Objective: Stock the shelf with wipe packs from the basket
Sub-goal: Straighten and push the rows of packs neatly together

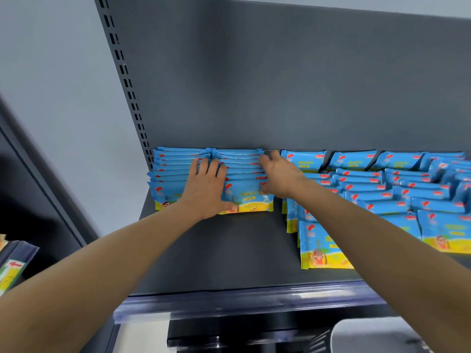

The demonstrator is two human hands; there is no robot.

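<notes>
Two bare arms fill the lower edge, the left forearm [102, 263] and the right forearm [382, 238]. The left hand [206, 189] lies flat with straight, spread fingers and presses on the front of two rows of wipe packs [244, 169], just where the rows meet. The right hand [279, 177] is also stretched out, with its fingers along the right end of the second row (the thumb lies by the front pack). These packs stand upright on the dark shelf [229, 250], and the last ones touch the back panel [280, 85]. To the right, more packs [407, 194] stand in looser, leaning rows. A clear rail [242, 301] runs along the shelf front.
</notes>
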